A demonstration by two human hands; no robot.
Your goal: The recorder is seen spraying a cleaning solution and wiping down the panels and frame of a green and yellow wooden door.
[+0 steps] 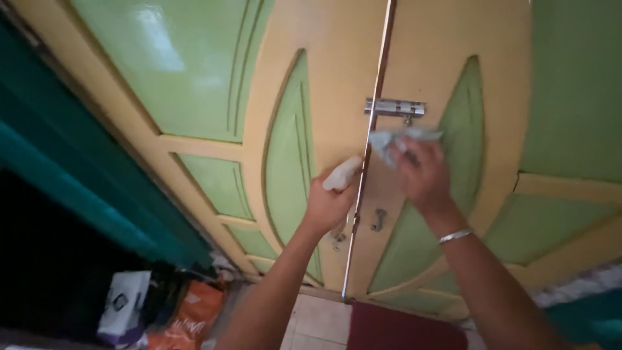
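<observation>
A yellow double door (337, 78) with green leaf-shaped panels fills the view. My right hand (421, 178) presses a crumpled pale cloth (395, 139) against the right leaf, just below the metal slide bolt (394, 107). A silver bracelet sits on that wrist. My left hand (327, 201) grips a small white bottle-like thing (342, 174) close to the seam between the leaves. A metal handle (378, 219) hangs below my hands.
A dark teal curtain (84, 175) hangs at the left. Bags, one white (123, 304) and one orange (197, 311), lie on the floor at lower left. A dark red mat (405, 327) lies on pale tiles by the door's foot.
</observation>
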